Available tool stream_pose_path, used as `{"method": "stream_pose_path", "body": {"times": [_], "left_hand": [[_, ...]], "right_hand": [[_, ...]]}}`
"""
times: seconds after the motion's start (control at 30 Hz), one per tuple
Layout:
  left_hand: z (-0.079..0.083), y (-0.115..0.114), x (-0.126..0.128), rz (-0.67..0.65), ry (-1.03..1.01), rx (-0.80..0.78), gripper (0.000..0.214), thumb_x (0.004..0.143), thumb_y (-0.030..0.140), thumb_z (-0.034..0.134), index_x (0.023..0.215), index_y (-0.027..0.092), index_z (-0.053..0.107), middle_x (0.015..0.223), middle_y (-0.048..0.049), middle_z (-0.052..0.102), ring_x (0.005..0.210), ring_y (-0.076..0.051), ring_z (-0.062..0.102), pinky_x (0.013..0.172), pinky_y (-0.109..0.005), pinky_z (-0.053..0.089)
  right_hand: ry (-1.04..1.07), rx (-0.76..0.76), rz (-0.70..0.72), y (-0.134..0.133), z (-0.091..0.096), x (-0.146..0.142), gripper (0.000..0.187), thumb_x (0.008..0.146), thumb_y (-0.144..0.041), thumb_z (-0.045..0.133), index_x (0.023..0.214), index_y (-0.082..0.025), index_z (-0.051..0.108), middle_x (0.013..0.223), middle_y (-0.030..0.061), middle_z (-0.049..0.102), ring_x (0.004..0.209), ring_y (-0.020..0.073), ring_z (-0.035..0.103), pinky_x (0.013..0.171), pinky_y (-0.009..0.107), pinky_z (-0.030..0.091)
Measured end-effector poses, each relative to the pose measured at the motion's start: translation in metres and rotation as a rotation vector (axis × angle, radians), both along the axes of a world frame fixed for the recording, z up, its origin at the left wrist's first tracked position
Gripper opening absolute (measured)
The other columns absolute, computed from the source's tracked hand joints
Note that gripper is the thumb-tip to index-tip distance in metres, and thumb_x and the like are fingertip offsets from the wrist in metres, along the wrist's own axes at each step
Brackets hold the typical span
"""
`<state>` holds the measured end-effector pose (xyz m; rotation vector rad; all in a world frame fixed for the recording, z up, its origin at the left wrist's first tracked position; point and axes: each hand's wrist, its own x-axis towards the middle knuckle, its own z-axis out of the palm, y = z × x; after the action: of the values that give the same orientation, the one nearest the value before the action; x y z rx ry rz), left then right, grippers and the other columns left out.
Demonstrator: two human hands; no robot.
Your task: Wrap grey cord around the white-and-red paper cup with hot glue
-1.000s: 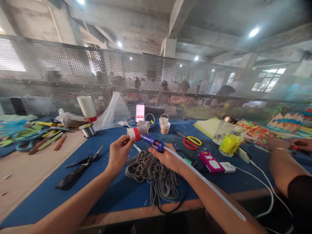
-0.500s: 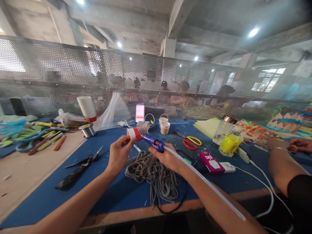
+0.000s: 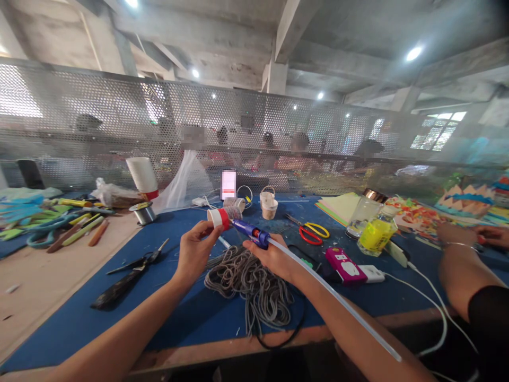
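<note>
My left hand [image 3: 198,248] pinches a small paper cup [image 3: 218,218] with a red band, tipped on its side; grey cord is wrapped round its far part. In my right hand [image 3: 273,257] is a blue glue gun [image 3: 251,232], its nozzle at the cup's corded side. A long translucent glue stick [image 3: 318,281] runs out of the gun's back along my right forearm. Below both hands lies a loose heap of grey cord [image 3: 254,289] on the blue table mat. Behind the cup stand a cord-wrapped roll [image 3: 238,205] and a small basket-like cup with a handle [image 3: 269,206].
Black scissors [image 3: 135,273] lie left, red-and-yellow scissors [image 3: 312,232] right. A magenta power bank [image 3: 345,265], a yellow-labelled bottle [image 3: 377,233] and a glass jar [image 3: 360,212] stand right. Stacked paper cups [image 3: 142,178] and a wire spool [image 3: 143,213] are back left. Another person's arm [image 3: 461,260] reaches in at right.
Almost nothing differs. My hands, the cup and the glue gun keep nearly the same place; the other person's hands at right shift slightly.
</note>
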<state>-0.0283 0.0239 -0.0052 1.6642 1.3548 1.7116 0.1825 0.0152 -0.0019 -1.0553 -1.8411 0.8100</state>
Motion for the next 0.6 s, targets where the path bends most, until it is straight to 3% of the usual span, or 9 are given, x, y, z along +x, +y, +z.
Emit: {"method": "stream_pose_path", "body": {"times": [0.6], "left_hand": [[0.0008,-0.0026,0.0012,0.022,0.141,0.059,0.023,0.082,0.039,0.063,0.082,0.018,0.071,0.079,-0.0015,0.064,0.072,-0.016,0.055,0.069,-0.026,0.041]], "right_hand": [[0.021,-0.032,-0.001,-0.0011,0.0036,0.0,0.042,0.082,-0.057,0.058,0.073,-0.016,0.064,0.047,-0.0032,0.045,0.052,0.0123,0.046,0.051,0.023,0.036]]}}
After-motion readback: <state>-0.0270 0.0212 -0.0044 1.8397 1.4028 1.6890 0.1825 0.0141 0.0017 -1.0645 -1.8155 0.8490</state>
